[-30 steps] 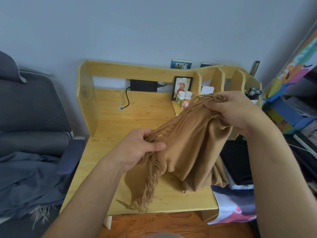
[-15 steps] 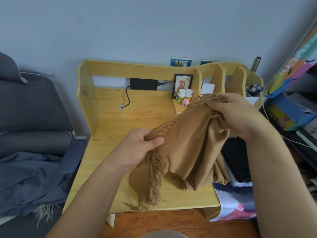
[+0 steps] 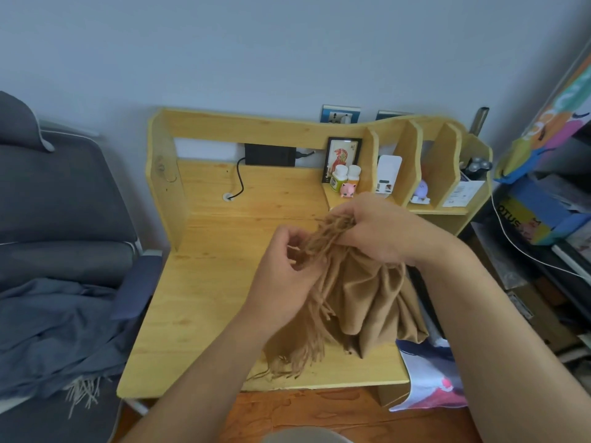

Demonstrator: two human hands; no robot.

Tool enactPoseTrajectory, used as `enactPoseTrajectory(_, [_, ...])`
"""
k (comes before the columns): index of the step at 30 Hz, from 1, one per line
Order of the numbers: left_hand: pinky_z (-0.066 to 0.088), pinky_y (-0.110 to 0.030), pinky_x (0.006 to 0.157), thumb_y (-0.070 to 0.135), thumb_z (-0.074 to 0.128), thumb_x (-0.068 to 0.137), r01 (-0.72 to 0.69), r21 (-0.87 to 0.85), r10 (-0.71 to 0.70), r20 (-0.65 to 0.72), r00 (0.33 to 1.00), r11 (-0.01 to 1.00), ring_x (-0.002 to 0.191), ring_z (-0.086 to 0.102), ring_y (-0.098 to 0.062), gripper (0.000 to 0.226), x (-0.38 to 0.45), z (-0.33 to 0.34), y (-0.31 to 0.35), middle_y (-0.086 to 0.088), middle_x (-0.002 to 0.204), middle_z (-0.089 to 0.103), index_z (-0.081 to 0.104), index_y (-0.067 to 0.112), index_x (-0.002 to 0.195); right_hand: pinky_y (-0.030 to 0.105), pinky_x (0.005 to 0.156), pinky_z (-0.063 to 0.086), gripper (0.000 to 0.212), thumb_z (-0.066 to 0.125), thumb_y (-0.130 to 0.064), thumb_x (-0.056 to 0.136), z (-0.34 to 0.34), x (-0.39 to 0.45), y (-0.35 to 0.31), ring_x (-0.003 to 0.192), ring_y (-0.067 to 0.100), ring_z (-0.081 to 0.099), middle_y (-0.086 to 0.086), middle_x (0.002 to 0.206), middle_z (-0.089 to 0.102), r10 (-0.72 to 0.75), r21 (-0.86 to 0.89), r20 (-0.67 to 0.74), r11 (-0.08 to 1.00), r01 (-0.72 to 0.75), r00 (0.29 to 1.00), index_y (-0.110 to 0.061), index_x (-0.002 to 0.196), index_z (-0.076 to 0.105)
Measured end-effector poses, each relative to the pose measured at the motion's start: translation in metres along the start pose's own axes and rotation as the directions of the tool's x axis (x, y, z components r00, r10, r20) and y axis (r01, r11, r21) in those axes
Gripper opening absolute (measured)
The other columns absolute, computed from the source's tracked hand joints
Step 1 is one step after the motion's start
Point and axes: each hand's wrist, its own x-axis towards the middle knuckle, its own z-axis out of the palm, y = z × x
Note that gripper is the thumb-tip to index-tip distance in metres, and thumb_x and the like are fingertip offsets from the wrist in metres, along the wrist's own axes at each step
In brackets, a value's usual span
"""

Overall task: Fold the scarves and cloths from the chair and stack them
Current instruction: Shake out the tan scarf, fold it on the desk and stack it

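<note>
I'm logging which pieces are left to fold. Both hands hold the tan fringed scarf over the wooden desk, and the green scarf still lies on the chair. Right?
Not quite: the scarf on the chair is grey-blue, not green, as the head view shows. The rest stands: the left hand and right hand both hold the tan fringed scarf over the wooden desk.

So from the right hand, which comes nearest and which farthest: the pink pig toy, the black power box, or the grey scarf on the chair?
From the right hand, in the head view:
1. Pink pig toy, just behind the hand on the desk's small shelf.
2. Black power box, farther back and left, against the desk's rear.
3. Grey scarf, far left on the chair.
</note>
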Motion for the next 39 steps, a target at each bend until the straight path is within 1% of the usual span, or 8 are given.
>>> enactPoseTrajectory(7, [0.054, -0.036, 0.075, 0.072, 0.070, 0.072, 0.080, 0.220, -0.041, -0.179, 0.983, 0.972, 0.098, 0.051, -0.007, 0.069, -0.037, 0.035, -0.028, 0.013, 0.115, 0.036, 0.027, 0.043, 0.116, 0.016, 0.054, 0.042, 0.026, 0.070, -0.026, 0.089, 0.000, 0.013, -0.011, 0.060, 0.003, 0.058, -0.008, 0.063, 0.064, 0.018, 0.061, -0.299, 0.998, 0.001, 0.954, -0.025, 0.063, 0.063])
enactPoseTrajectory(14, [0.052, -0.026, 0.080, 0.022, 0.072, 0.093, 0.100, -0.031, -0.102, -0.041, 0.994, 0.994, 0.096, 0.068, -0.001, 0.024, 0.004, 0.011, -0.029, 0.013, 0.103, 0.075, 0.069, 0.030, 0.115, 0.025, 0.064, 0.053, 0.016, 0.068, -0.024, 0.092, -0.014, 0.003, -0.017, 0.071, 0.008, 0.065, -0.001, 0.075, 0.070, -0.074, 0.063, -0.199, 0.994, 0.088, 0.977, -0.016, 0.079, 0.071])
enactPoseTrajectory(19, [0.050, -0.023, 0.069, 0.020, 0.062, 0.098, 0.143, 0.181, -0.174, 0.166, 0.971, 0.973, 0.082, 0.068, -0.010, 0.013, 0.011, -0.019, -0.040, 0.009, 0.086, 0.072, 0.071, 0.030, 0.098, 0.031, 0.079, 0.060, 0.017, 0.066, -0.007, 0.093, -0.040, -0.015, -0.002, 0.083, 0.012, 0.073, -0.004, 0.085, 0.077, -0.072, 0.217, -0.311, 0.966, 0.144, 0.948, -0.019, 0.092, 0.078])
enactPoseTrajectory(24, [0.057, -0.035, 0.093, 0.032, 0.056, 0.104, 0.191, 0.155, -0.218, 0.183, 0.959, 0.969, 0.098, 0.071, -0.007, 0.020, 0.008, -0.018, -0.051, 0.015, 0.104, 0.076, 0.074, 0.035, 0.112, 0.035, 0.078, 0.062, 0.016, 0.067, -0.007, 0.092, -0.045, -0.016, 0.000, 0.083, 0.017, 0.074, -0.001, 0.084, 0.077, -0.042, 0.289, -0.447, 0.939, 0.189, 0.893, -0.017, 0.091, 0.079])
enactPoseTrajectory(27, [0.042, -0.032, 0.110, 0.030, 0.054, 0.105, 0.088, 0.073, -0.095, 0.090, 0.991, 0.993, 0.134, 0.047, -0.002, 0.036, 0.004, -0.016, -0.057, 0.029, 0.141, 0.050, 0.065, 0.063, 0.113, 0.032, 0.077, 0.061, 0.015, 0.066, -0.009, 0.093, -0.044, -0.014, 0.002, 0.080, 0.015, 0.073, -0.001, 0.082, 0.077, 0.000, 0.287, -0.470, 0.946, 0.152, 0.883, -0.017, 0.090, 0.079])
enactPoseTrajectory(31, [0.046, -0.027, 0.096, 0.019, 0.061, 0.101, 0.016, -0.059, -0.010, 0.101, 0.995, 0.998, 0.115, 0.059, -0.004, 0.026, -0.016, 0.003, -0.051, 0.018, 0.118, 0.059, 0.068, 0.041, 0.111, 0.033, 0.075, 0.060, 0.013, 0.067, -0.012, 0.092, -0.039, -0.011, 0.000, 0.080, 0.021, 0.073, 0.003, 0.080, 0.075, 0.015, 0.314, -0.440, 0.939, 0.139, 0.898, -0.015, 0.084, 0.077])
enactPoseTrajectory(37, [0.033, -0.023, 0.115, 0.037, 0.057, 0.100, -0.406, 0.413, 0.162, 0.511, 0.844, 0.815, 0.139, 0.026, -0.003, 0.067, -0.051, 0.047, -0.057, 0.011, 0.156, 0.015, 0.025, 0.044, 0.158, 0.042, 0.082, 0.060, 0.012, 0.069, -0.011, 0.091, -0.035, -0.006, 0.001, 0.082, 0.026, 0.074, 0.009, 0.081, 0.075, 0.049, 0.350, -0.435, 0.929, 0.119, 0.899, -0.015, 0.083, 0.078])
enactPoseTrajectory(39, [0.037, -0.025, 0.112, 0.036, 0.052, 0.102, -0.449, 0.430, 0.178, 0.536, 0.825, 0.783, 0.136, 0.031, -0.004, 0.053, -0.055, 0.048, -0.062, 0.012, 0.152, 0.024, 0.039, 0.041, 0.153, 0.046, 0.083, 0.060, 0.015, 0.067, -0.009, 0.091, -0.037, -0.007, 0.003, 0.082, 0.025, 0.074, 0.006, 0.080, 0.076, 0.055, 0.366, -0.434, 0.923, 0.120, 0.899, -0.016, 0.083, 0.077])
